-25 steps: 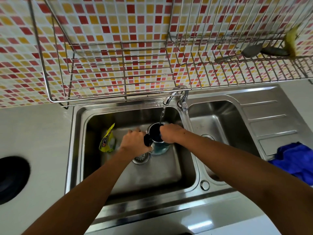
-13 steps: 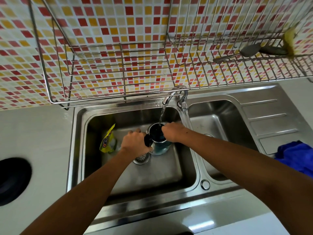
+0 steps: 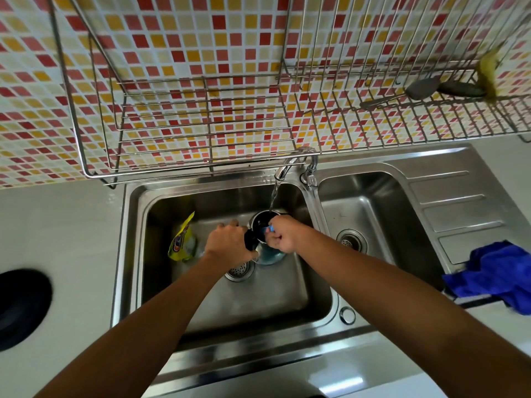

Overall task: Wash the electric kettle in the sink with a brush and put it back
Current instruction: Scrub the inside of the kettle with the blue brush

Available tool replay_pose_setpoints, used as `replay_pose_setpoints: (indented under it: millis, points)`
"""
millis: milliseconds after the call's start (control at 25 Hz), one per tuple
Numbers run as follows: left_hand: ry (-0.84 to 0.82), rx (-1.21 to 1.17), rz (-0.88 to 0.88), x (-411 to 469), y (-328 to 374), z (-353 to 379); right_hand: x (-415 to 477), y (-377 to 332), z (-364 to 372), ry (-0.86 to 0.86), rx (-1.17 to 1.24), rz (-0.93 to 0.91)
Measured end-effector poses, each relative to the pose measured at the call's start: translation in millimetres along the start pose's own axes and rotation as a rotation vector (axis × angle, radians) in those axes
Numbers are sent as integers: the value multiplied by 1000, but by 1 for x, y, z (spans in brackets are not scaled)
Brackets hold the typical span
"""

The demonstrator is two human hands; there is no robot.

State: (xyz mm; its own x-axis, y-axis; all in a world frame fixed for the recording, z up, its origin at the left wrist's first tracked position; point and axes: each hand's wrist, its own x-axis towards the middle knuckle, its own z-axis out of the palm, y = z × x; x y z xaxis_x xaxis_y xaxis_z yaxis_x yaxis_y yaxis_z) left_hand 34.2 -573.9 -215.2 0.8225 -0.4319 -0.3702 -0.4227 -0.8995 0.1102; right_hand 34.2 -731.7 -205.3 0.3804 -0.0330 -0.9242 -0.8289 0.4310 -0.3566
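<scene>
Your two forearms reach in bare from the lower left and lower right of the frame; your left hand [image 3: 230, 242] and right hand [image 3: 283, 235] are bare as well.

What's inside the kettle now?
Tap water streams into the kettle, and a blue brush handle held by the right hand dips inside. The brush head and kettle floor are hidden.

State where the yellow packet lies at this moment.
Head view: the yellow packet sits at the left side of the left basin, just left of the left hand that grips the kettle.
</scene>
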Motion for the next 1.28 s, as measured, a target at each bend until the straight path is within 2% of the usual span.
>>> replay_pose_setpoints:
  millis: [80, 200, 360, 480, 560, 640, 840, 920, 1040, 1280]
  points:
    - [-8, 7, 2, 0, -2, 0, -10, 1, -6, -128, 332, 29]
    - [-12, -5, 8, -1, -3, 1, -34, 3, -36, -245, 430, 21]
    - [-36, 6, 19, -2, 0, -6, -52, 5, -61, -238, 184, 42]
    - [-23, 59, 23, -5, 5, -12, -36, 1, -40, -140, -94, 10]
    - [-12, 83, 25, -7, 7, -14, -16, -3, -23, -104, -180, 23]
    - [-19, 101, 22, -7, 8, -15, 3, -4, -10, -98, -13, 67]
    - [-30, 91, 9, -3, 6, -11, 8, 16, -13, -218, 950, -20]
    - [-32, 68, 16, -3, 3, -10, -13, 36, -23, -326, 1072, -48]
    - [-27, 35, 25, -2, 0, -8, -41, 64, -34, -318, 807, -67]
    - [-32, 39, 28, -2, 0, -9, -44, 47, -52, -60, -95, -199]
